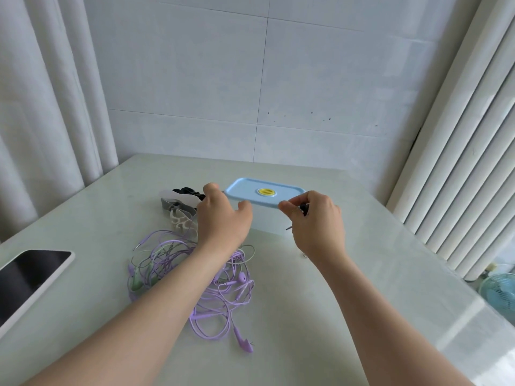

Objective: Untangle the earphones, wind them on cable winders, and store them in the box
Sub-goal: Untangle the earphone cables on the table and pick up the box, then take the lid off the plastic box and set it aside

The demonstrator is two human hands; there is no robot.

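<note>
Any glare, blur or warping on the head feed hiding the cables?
Head view: soft, even light, with a pale sheen on the table near right; the earphone tangle reads clearly; wide-angle warping bends the curtains at the edges; the small dark item in the right hand is too blurred to identify.

Place: a room at home
Left of the left hand (223, 221): white curtains (41, 107)
Beyond it: tiled wall (223, 79)
</note>
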